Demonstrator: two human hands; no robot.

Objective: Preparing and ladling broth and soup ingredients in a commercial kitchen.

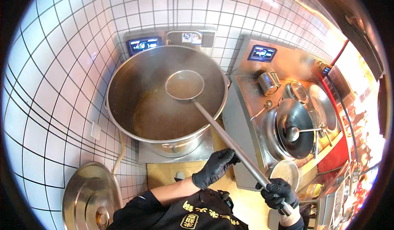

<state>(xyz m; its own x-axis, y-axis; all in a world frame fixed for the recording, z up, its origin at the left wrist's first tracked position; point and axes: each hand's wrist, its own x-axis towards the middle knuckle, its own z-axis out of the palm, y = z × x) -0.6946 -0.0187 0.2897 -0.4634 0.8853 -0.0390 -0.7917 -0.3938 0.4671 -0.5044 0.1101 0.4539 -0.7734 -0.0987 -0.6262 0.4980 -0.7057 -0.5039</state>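
Note:
Both my hands wear black gloves. Near the butt of a long steel ladle handle (227, 139), my right hand (280, 194) is wrapped firmly around the tube. Farther up, my left hand (214, 167) is at the same handle, its fingers curled under it. The round ladle bowl (184, 85) is inside a large steel stockpot (184, 139), above or at the brown liquid (163, 122); steam blurs the exact height. Brownish liquid seems to fill the bowl. The pot stands on a steel cooker base (203, 151) against the wall.
A steel lid (89, 196) leans at the lower left by the tiled wall (55, 107). Right of the pot, a steel counter (246, 97) bears a wok (292, 116) with a ladle, steel cups (267, 84) and bowls. A pot (286, 171) with pale contents is near my right hand.

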